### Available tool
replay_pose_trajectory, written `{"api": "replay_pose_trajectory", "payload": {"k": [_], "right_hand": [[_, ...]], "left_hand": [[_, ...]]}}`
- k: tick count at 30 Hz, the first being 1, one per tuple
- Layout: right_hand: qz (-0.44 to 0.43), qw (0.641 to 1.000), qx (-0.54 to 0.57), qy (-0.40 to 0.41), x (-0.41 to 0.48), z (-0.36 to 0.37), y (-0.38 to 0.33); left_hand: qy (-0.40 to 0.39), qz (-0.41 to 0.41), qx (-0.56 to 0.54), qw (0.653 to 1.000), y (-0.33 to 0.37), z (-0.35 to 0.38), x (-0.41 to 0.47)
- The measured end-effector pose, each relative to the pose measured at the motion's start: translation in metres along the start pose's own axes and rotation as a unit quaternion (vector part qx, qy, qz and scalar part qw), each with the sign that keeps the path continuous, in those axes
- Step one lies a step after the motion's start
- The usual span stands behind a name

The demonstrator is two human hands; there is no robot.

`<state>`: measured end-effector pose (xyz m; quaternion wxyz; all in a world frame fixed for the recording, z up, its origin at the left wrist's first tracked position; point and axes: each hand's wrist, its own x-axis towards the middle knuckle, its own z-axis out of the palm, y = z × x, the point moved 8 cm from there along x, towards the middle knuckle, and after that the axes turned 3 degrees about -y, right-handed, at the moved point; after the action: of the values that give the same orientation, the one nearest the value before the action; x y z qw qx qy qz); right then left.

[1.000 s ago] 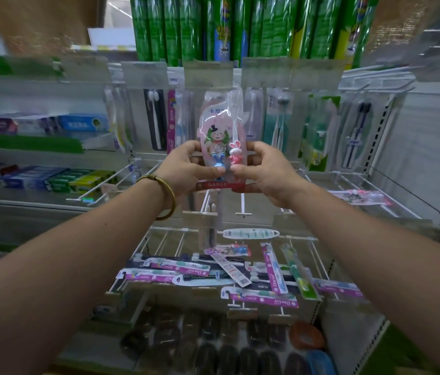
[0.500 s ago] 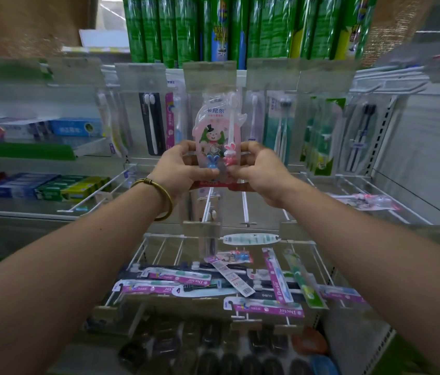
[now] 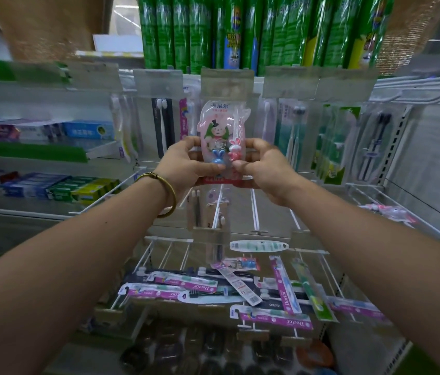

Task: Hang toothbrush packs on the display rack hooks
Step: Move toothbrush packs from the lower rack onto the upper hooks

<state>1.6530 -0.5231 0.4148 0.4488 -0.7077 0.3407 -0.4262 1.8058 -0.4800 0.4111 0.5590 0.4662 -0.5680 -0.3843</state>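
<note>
A pink children's toothbrush pack [image 3: 220,128], printed with a cartoon figure and carrying blue and pink rabbit-shaped handles, stands upright in front of the display rack. My left hand [image 3: 183,163] grips its lower left edge and my right hand [image 3: 263,166] grips its lower right edge, thumbs on the front. The pack's top reaches a clear price-tag holder [image 3: 227,82] at the end of a hook. Whether the pack's hole is on the hook is hidden. Other toothbrush packs [image 3: 291,131] hang on neighbouring hooks.
Bare white wire hooks [image 3: 254,209] jut out below my hands. Several purple toothbrush packs [image 3: 275,318] lie loose on the lower hooks. Toothpaste boxes [image 3: 59,185] fill the left shelves. Green spray cans [image 3: 213,31] stand on top. A pink pack [image 3: 391,212] lies at the right.
Both hands have lifted the pink pack a little higher and farther in, toward the price-tag holder at the hook's end. The grip is unchanged.
</note>
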Motion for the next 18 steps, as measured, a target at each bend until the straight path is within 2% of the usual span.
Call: {"api": "replay_pose_trajectory", "payload": {"k": [11, 18], "right_hand": [[0.011, 1.0, 0.006, 0.024, 0.011, -0.008, 0.019], [-0.003, 0.999, -0.013, 0.048, 0.032, -0.013, 0.028]], "left_hand": [[-0.022, 0.0, 0.014, 1.0, -0.015, 0.002, 0.019], [0.015, -0.006, 0.034, 0.999, -0.031, -0.003, 0.049]]}}
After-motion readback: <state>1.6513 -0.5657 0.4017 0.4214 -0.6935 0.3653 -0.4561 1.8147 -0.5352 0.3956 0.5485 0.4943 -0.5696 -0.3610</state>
